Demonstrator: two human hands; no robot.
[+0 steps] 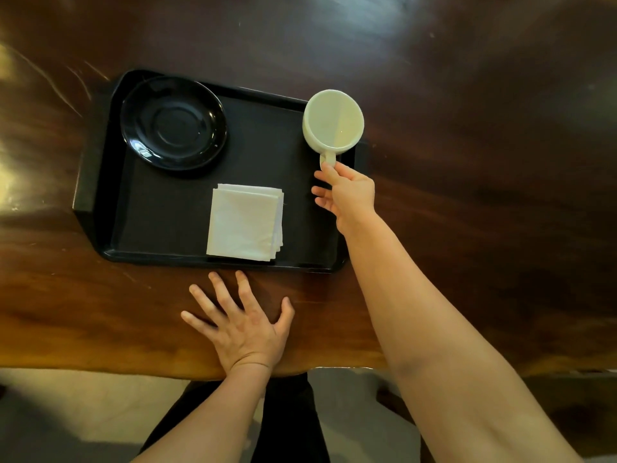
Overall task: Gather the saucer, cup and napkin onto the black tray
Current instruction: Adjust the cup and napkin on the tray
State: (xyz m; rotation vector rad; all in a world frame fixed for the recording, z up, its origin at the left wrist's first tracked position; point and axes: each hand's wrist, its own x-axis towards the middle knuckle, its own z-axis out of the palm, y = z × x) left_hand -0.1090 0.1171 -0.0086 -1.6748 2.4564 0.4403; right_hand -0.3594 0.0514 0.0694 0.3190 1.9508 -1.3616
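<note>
One saucer [173, 123], one napkin [245, 222] on tray [100, 182] — one cup [333, 120] pinched by right hand [349, 192]; left hand [243, 324] fingers spread.

Room's dim, warm cast. Soft glare patch on the wooden table [467, 162] far side, top centre; yellow hotspots along its left edge. Small highlights on the glossy saucer [173, 123]. Cup [334, 120] interior half lit, half shaded. Wide-angle bending at the edges; corners and the floor below look soft. Centre sharp.
</note>
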